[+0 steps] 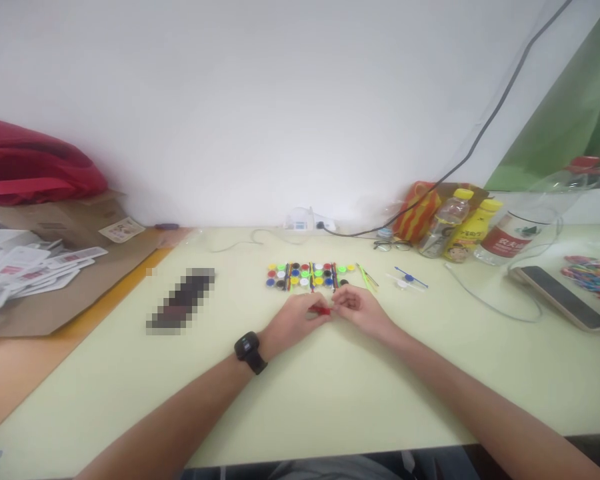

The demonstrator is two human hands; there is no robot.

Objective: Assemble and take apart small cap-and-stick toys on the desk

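My left hand, with a black watch on its wrist, is closed around a small red piece that looks like plastic. My right hand has curled fingers, thumb and forefinger pinched at the right end of that piece. Whatever lies between those fingertips is too small to make out. Just beyond both hands are rows of small round discs in several colours, with thin coloured sticks between them. Right of the rows lie loose yellow-green sticks. Farther right, a blue stick and a white stick carry small discs.
At the right lie a phone, a pile of coloured pieces and a cable. Bottles, a snack bag and glasses stand or lie toward the wall. A blurred dark object is at left, near cardboard with white packets.
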